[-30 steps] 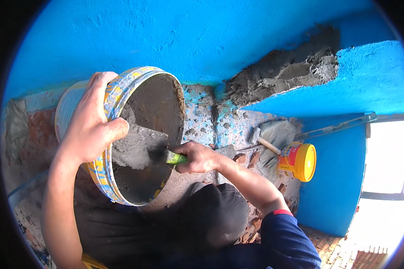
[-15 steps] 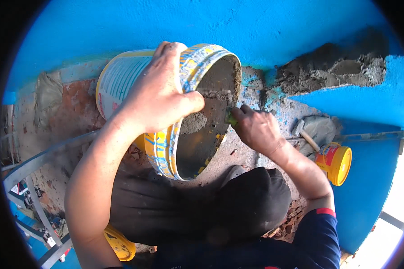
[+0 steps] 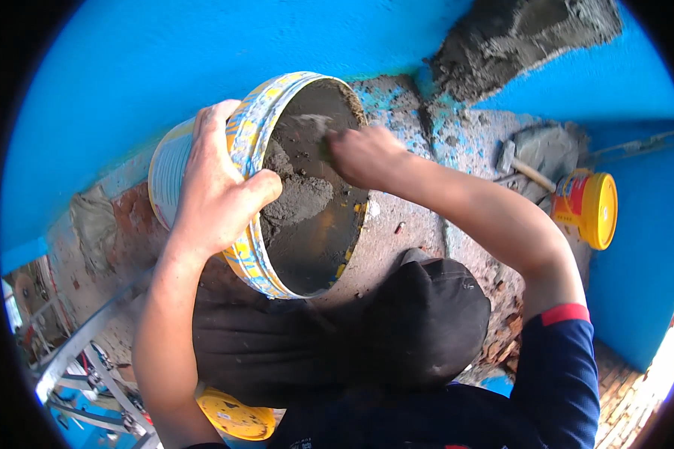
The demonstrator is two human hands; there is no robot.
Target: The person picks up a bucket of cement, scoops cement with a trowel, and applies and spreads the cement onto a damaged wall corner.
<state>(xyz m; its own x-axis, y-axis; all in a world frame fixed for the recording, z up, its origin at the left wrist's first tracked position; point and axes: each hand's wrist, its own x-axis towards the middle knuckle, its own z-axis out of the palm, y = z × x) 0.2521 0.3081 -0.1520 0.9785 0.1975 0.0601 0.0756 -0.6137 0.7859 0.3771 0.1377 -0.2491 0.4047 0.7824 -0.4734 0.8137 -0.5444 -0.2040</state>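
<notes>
A large yellow-and-white bucket (image 3: 171,168) lies tilted, its splattered mouth facing right. My left hand (image 3: 221,187) is closed over its rim, thumb hooked inside the mouth and fingers along the outer wall. Wet grey mortar (image 3: 303,198) sits in a lump inside and coats the inner wall. My right hand (image 3: 363,157) reaches into the mouth, closed on a tool, apparently a trowel. Only a bit of its green handle (image 3: 324,148) shows; the blade is hidden or blends into the mortar.
Fresh mortar (image 3: 517,49) covers part of the blue wall (image 3: 202,52). At right are a hammer (image 3: 528,172), a grey bag (image 3: 547,150) and a small yellow bucket (image 3: 584,206). A yellow lid-like object (image 3: 236,415) and metal rails (image 3: 90,352) are at lower left.
My right hand has moved left and deeper into the bucket with the trowel. The bucket's mouth is turned more toward me, showing more mortar. The view has shifted and turned.
</notes>
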